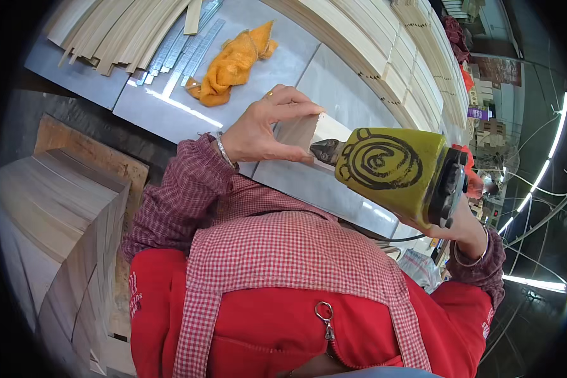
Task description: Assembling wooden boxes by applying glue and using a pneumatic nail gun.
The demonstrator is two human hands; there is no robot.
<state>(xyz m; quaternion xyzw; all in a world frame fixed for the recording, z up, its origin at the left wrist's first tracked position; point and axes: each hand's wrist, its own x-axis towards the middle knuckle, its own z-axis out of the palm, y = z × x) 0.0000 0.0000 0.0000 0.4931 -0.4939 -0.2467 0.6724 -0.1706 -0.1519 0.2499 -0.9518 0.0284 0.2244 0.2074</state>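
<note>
My left hand (268, 126) holds a pale wooden piece (299, 131) between thumb and fingers, above the table. A yellow-green hand tool (394, 167) with a dark spiral drawn on it is in my right hand (450, 227), which is mostly hidden behind the tool. Its dark pointed nose (324, 152) is at the wooden piece, close to my left thumb; whether they touch I cannot tell. A black cord (403, 239) shows below the tool.
An orange cloth (230, 66) lies on the grey table (309, 79). Thin wooden strips (123, 31) and metal strips (198, 50) are at the far left. Long stacks of pale wood (365, 41) stand at the back right. Stacked boards (57, 214) stand left of me.
</note>
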